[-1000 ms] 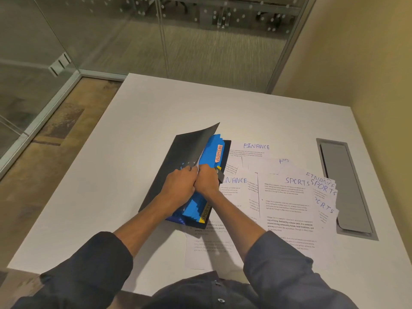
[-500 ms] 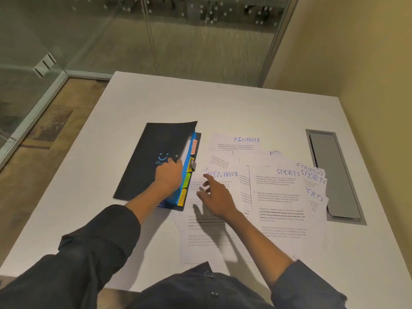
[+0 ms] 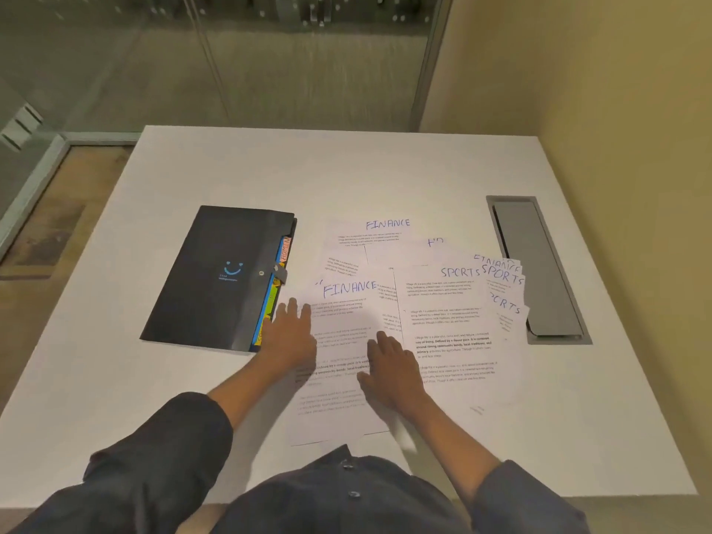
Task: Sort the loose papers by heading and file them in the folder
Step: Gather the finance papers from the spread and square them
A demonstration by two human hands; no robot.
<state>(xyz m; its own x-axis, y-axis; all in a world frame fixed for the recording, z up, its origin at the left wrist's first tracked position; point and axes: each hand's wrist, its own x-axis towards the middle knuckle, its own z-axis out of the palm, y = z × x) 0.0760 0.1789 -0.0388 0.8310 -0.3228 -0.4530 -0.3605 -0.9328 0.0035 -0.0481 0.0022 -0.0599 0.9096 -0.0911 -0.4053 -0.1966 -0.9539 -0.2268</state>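
1. A white table (image 3: 192, 379) fills the view, seen from above by the person seated at its near edge, at 6 o'clock.
2. A black folder (image 3: 215, 275) lies closed and flat at about 9 o'clock from the table's centre. Its long axis runs from near-left to far-right, tilted slightly clockwise from straight ahead. Its opening edge faces 3 o'clock, where coloured divider tabs (image 3: 278, 283) peek out beside a small strap clasp.
3. Loose papers (image 3: 443, 310) spread in an overlapping fan from the centre toward 3 o'clock, touching the folder's right edge. Handwritten headings read FINANCE and SPORTS; one heading is mostly covered and unreadable. The sheets' long axes run roughly near to far, headings at the far end.
4. The left hand (image 3: 291, 337) rests flat, fingers straight and slightly spread, on the left edge of the nearest FINANCE sheet (image 3: 346, 325), just beside the folder.
5. The right hand (image 3: 393, 370) lies palm-down on the same sheet, toward 5 o'clock. Its fingers look relaxed and slightly apart, though blur makes this uncertain.
6. A grey cable hatch (image 3: 539, 264) is set in the table at 3 o'clock.
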